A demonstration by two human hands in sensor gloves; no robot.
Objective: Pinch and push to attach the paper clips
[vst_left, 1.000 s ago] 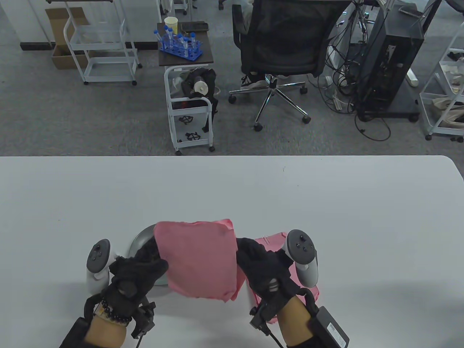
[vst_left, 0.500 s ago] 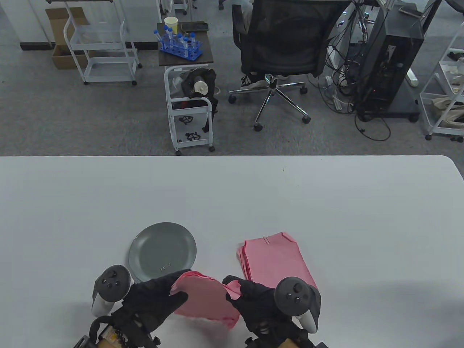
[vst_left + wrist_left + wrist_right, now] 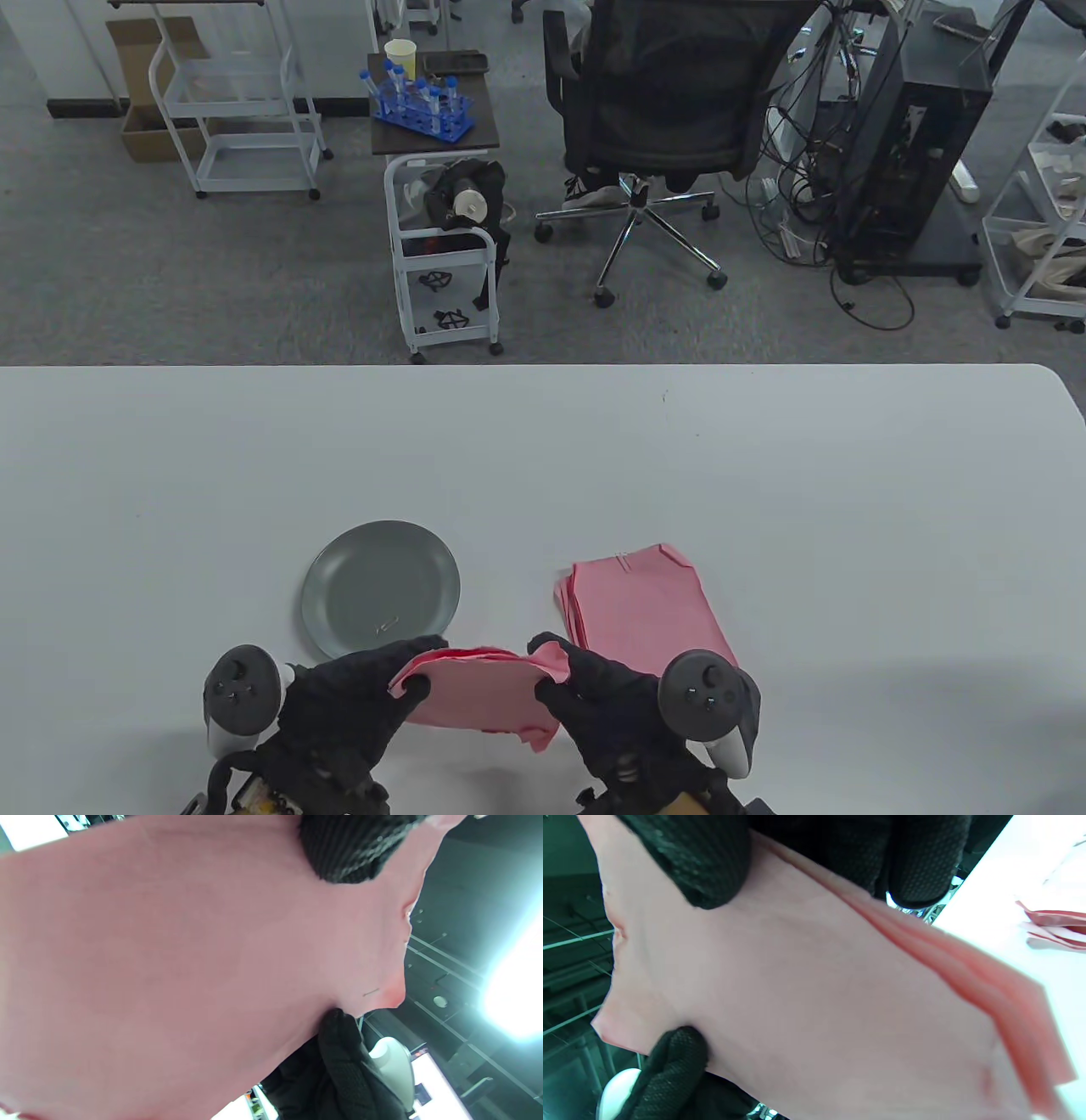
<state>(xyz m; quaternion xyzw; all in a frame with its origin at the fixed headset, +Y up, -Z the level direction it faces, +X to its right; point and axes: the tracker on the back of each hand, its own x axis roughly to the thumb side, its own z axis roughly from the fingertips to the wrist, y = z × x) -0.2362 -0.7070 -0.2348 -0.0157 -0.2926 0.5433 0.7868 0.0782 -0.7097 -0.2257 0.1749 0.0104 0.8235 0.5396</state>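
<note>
Both hands pinching pink paper sheets, seemingly several layers, edges fanned

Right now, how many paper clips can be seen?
2: one small metal paper clip lies on the round grey plate; another silver paper clip sits on the far edge of the pink paper stack. Others may be hidden.

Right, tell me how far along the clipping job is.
Done: the stack on the table already carries a clip at its far edge. In hand: the left hand and right hand each pinch a far corner of a loose bundle, held off the table, with no clip visible on it. Left: take the clip from the plate and push it onto the bundle.
</note>
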